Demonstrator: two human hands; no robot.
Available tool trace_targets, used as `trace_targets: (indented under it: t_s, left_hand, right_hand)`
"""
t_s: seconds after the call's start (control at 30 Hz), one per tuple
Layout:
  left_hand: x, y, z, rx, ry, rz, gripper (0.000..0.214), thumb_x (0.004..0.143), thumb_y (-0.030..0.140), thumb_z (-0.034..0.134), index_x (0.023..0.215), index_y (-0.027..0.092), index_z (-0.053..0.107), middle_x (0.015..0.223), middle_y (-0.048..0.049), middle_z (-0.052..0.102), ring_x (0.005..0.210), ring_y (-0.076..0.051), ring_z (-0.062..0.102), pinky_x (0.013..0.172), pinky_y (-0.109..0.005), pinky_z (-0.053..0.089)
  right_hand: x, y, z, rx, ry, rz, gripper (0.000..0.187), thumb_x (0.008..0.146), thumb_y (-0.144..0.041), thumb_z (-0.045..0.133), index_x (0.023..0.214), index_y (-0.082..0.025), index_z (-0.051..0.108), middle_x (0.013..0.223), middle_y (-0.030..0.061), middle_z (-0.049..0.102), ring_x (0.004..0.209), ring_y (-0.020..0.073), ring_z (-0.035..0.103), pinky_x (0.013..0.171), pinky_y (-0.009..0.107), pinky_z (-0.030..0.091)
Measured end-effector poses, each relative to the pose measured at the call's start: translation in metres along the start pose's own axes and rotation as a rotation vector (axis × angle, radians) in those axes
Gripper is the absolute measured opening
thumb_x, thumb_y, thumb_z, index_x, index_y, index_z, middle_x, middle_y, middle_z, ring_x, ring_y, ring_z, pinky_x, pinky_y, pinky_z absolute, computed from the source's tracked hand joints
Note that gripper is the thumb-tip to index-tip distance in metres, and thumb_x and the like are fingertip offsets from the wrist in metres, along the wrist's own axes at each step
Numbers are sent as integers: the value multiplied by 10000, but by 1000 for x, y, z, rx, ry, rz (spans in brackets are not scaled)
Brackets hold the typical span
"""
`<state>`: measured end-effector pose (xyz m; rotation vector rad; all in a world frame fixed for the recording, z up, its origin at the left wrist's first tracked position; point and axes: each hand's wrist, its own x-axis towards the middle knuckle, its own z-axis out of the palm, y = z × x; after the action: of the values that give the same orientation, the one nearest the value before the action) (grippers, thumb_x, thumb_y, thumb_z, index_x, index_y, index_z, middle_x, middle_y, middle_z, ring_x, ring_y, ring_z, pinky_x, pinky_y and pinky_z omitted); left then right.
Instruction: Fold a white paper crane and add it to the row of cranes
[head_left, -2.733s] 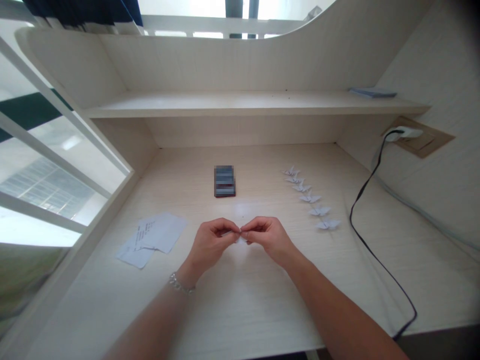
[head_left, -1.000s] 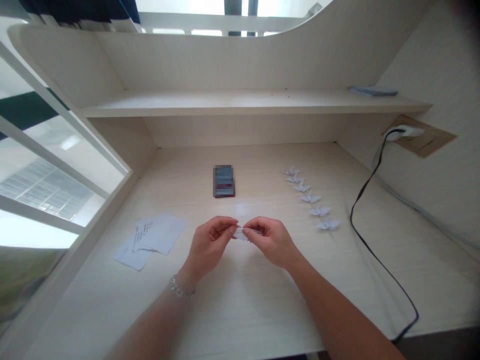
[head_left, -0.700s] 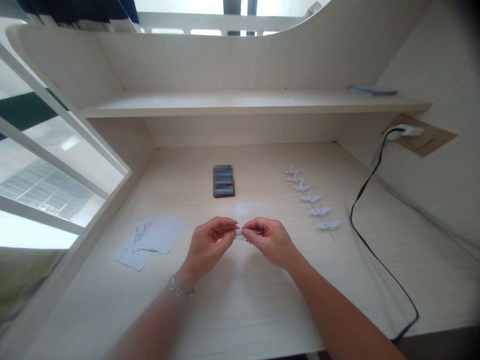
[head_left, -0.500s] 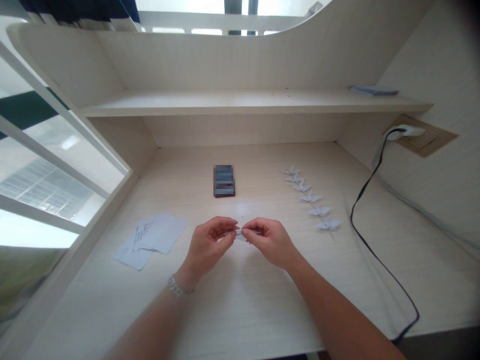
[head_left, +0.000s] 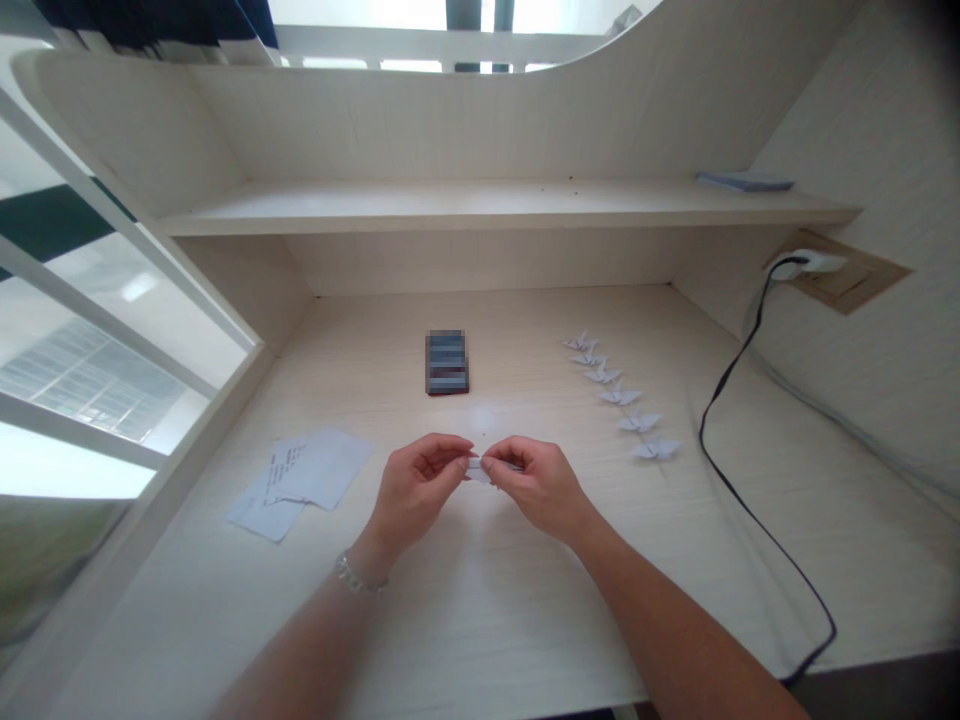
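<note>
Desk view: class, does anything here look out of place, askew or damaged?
The loose paper sheets look askew: they overlap at an angle instead of lying squared. The black cable also lies in a slack curve across the desk. The row of paper cranes looks undamaged.

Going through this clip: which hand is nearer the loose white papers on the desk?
Left. The left hand is just right of the white papers. The right hand is farther right, beyond the left hand, and the two hands pinch a small folded paper between them.
</note>
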<state>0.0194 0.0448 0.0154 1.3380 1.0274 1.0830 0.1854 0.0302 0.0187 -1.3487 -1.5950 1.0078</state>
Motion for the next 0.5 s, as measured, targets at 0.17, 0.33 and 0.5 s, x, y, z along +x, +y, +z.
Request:
trace_targets:
  t_s: [0.17, 0.33, 0.5]
  left_hand:
    - [0, 1, 1, 37, 13, 0, 232, 676, 208, 702, 883, 126, 639, 840, -76, 698, 787, -174, 658, 711, -264, 540]
    - [2, 1, -1, -35, -18, -21, 186, 714, 197, 668, 882, 128, 627, 771, -56, 695, 724, -155, 653, 683, -260, 534]
    - [1, 2, -2, -40, -35, -4, 175, 756, 222, 624, 904, 131, 631, 802, -67, 692, 736, -159, 647, 693, -278, 533]
  right_hand:
    - [0, 0, 0, 9, -10, -13, 145, 776, -241, 541, 730, -165, 656, 663, 3, 643, 611, 120, 547, 546, 208, 406]
    - [0, 0, 0, -1, -18, -10, 147, 777, -244, 542, 729, -168, 658, 659, 2, 642, 599, 118, 540, 527, 205, 396]
    - [0, 0, -1, -2, -7, -27, 147, 790, -245, 537, 738, -173, 655, 673, 1, 644, 619, 121, 550, 552, 211, 409]
